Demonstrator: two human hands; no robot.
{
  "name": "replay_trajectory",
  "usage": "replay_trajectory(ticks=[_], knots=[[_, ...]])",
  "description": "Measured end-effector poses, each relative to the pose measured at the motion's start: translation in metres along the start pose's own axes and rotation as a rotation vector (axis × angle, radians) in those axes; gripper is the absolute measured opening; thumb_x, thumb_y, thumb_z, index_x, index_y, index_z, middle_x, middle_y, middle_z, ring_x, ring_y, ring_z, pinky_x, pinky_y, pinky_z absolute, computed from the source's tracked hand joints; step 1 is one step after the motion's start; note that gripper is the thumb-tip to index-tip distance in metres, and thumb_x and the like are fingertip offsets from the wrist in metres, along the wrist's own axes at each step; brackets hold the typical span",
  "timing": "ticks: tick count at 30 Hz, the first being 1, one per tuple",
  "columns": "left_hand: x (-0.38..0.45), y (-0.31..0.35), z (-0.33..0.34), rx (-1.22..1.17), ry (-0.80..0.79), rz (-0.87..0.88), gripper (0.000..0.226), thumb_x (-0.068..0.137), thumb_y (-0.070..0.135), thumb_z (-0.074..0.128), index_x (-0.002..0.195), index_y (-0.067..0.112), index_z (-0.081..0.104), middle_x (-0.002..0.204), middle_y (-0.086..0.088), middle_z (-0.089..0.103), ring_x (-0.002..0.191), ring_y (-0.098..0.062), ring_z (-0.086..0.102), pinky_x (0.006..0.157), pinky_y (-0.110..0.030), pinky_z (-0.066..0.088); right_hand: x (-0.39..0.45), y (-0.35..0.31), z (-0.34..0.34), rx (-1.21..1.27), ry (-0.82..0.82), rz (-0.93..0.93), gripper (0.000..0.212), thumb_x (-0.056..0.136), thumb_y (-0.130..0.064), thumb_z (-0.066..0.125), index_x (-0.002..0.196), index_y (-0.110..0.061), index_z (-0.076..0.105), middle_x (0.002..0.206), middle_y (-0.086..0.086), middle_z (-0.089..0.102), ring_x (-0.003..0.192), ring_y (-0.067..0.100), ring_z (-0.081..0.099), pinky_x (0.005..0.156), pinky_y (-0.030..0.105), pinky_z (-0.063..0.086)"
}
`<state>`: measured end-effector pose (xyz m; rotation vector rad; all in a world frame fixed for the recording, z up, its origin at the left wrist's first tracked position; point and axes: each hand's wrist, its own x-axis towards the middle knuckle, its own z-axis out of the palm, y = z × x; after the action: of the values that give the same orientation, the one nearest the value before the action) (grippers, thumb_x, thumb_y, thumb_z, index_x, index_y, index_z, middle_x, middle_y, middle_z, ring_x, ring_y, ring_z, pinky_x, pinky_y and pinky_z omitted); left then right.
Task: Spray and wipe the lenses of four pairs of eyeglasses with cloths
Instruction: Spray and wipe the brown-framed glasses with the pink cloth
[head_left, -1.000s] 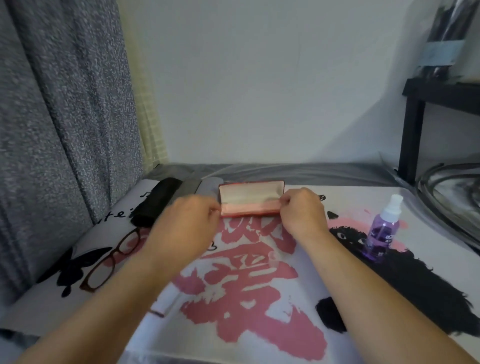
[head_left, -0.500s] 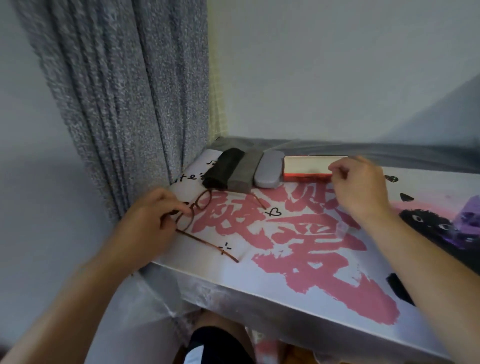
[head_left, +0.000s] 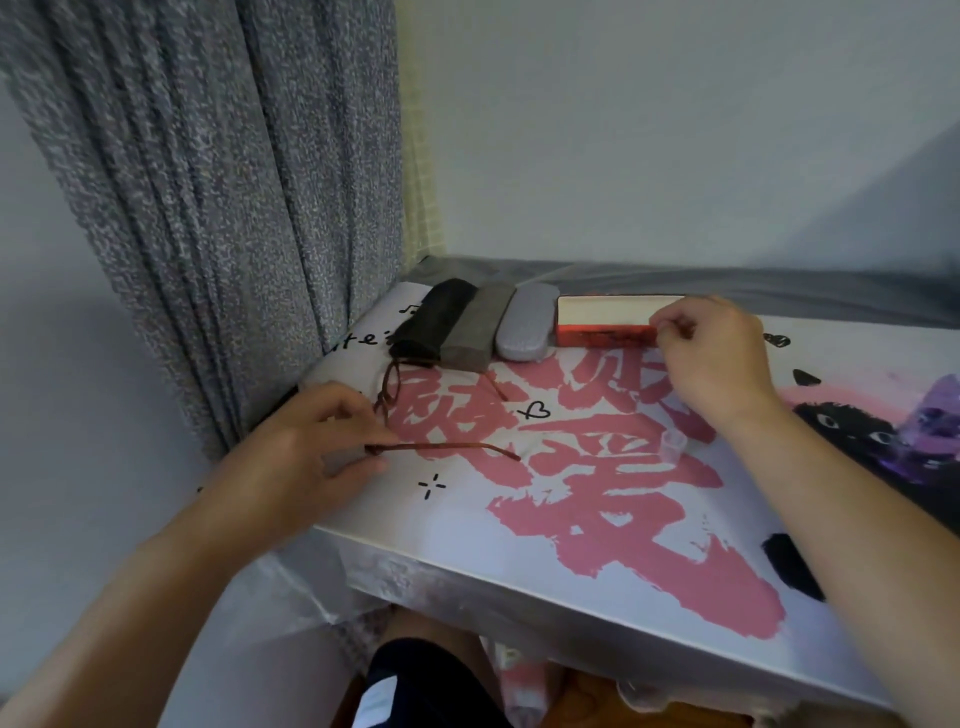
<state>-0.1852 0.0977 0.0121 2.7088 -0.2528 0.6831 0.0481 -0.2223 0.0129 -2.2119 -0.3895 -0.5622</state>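
My left hand (head_left: 317, 447) pinches the thin reddish-brown tortoiseshell eyeglasses (head_left: 410, 415) at the hinge end near the bench's (head_left: 519, 561) left edge, fingers (head_left: 358, 465) curled round the frame; the glasses are open, both slim temple arms spread, the near one running rightward over the pink brush lettering on the white printed cover, the far one angling toward the cases; the lens rims stand on edge, seen almost side-on, and the lenses are too thin in view to judge. My right hand (head_left: 711, 358) grips the right end of the open red rectangular glasses case (head_left: 602, 325) with its pale cream lining, fingers curled on it; left of it, side by side, lie a silver-grey hard case (head_left: 524, 330), a grey felt case (head_left: 472, 332) and a black soft pouch (head_left: 428, 322), the pouch just beside the glasses. A small clear plastic cap (head_left: 675, 446) stands near my right wrist; a speckled grey curtain (head_left: 208, 182) hangs at left.
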Motion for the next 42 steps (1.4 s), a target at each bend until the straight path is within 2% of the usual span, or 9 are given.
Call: replay_trajectory(ticks=[6,12,15,18,21,24,31,37,42], knots=[[0.004,0.01,0.003,0.112,0.202,0.026,0.019,0.093,0.024,0.068,0.096,0.009,0.08,0.097,0.005,0.063,0.086,-0.009,0.063,0.085,-0.013,0.045,-0.002,-0.005,0.001,0.027,-0.037,0.016,0.02,0.094,-0.008,0.059,0.098,-0.014,0.077,0.103,0.007,0.07,0.095,0.025,0.063,0.086,0.028,0.047],[0.035,0.042,-0.013,-0.457,0.584,-0.446,0.017,0.09,0.013,0.073,0.091,0.03,0.076,0.079,0.011,0.072,0.063,0.003,0.065,0.054,-0.015,0.051,0.007,-0.014,-0.003,0.266,-0.03,0.053,0.019,0.096,-0.014,0.061,0.095,-0.025,0.077,0.092,-0.005,0.071,0.084,0.015,0.065,0.081,0.029,0.05],[0.076,0.055,-0.014,-0.751,0.661,-0.523,0.01,0.091,0.019,0.073,0.095,0.026,0.079,0.079,0.01,0.077,0.069,-0.003,0.07,0.06,-0.017,0.054,0.027,-0.026,-0.014,0.481,-0.061,0.014,0.022,0.097,-0.011,0.063,0.09,-0.028,0.075,0.07,-0.016,0.065,0.062,0.003,0.057,0.064,0.021,0.045],[0.124,0.065,0.001,-0.896,0.574,-0.49,0.011,0.093,0.02,0.07,0.097,0.026,0.078,0.091,0.004,0.079,0.088,-0.011,0.074,0.081,-0.024,0.058,0.037,-0.028,-0.023,0.575,-0.106,0.046,0.028,0.098,-0.006,0.061,0.086,-0.028,0.074,0.057,-0.011,0.062,0.052,0.008,0.054,0.055,0.023,0.045],[0.173,0.067,0.035,-1.12,0.493,-0.486,0.013,0.094,0.017,0.069,0.103,0.018,0.077,0.088,0.0,0.077,0.087,-0.018,0.07,0.088,-0.03,0.057,0.031,-0.018,-0.027,0.797,-0.113,0.142,0.032,0.097,0.001,0.058,0.091,-0.023,0.077,0.079,-0.003,0.072,0.064,0.013,0.061,0.06,0.029,0.049],[0.216,0.068,0.073,-1.205,0.41,-0.47,0.019,0.09,0.018,0.072,0.108,0.013,0.076,0.08,0.001,0.073,0.076,-0.014,0.064,0.085,-0.032,0.054,0.028,-0.01,-0.03,0.942,-0.078,0.224,0.029,0.099,-0.001,0.056,0.099,-0.02,0.078,0.095,0.003,0.075,0.076,0.017,0.066,0.063,0.03,0.052],[0.234,0.075,0.128,-1.323,0.35,-0.486,0.015,0.093,0.006,0.067,0.098,0.017,0.076,0.084,0.0,0.077,0.081,-0.015,0.068,0.074,-0.021,0.056,0.031,0.009,-0.028,0.647,0.061,0.206,0.021,0.096,-0.007,0.065,0.089,-0.023,0.076,0.067,-0.009,0.07,0.058,0.007,0.061,0.063,0.019,0.051],[0.219,0.063,0.114,-1.087,0.286,-0.275,0.034,0.087,0.002,0.073,0.098,0.033,0.078,0.088,0.0,0.077,0.082,-0.012,0.072,0.076,-0.016,0.054,0.034,0.011,-0.031,0.587,-0.002,0.208,0.018,0.094,-0.01,0.07,0.088,-0.025,0.078,0.063,-0.016,0.067,0.059,-0.001,0.056,0.056,0.013,0.044],[0.215,0.053,0.115,-0.66,0.12,-0.097,0.036,0.087,0.004,0.076,0.098,0.039,0.079,0.092,0.002,0.068,0.088,-0.011,0.067,0.085,-0.02,0.053,0.034,0.01,-0.034,0.616,-0.03,0.221,0.02,0.092,-0.011,0.072,0.084,-0.029,0.079,0.073,-0.003,0.069,0.066,0.011,0.058,0.064,0.032,0.048]])
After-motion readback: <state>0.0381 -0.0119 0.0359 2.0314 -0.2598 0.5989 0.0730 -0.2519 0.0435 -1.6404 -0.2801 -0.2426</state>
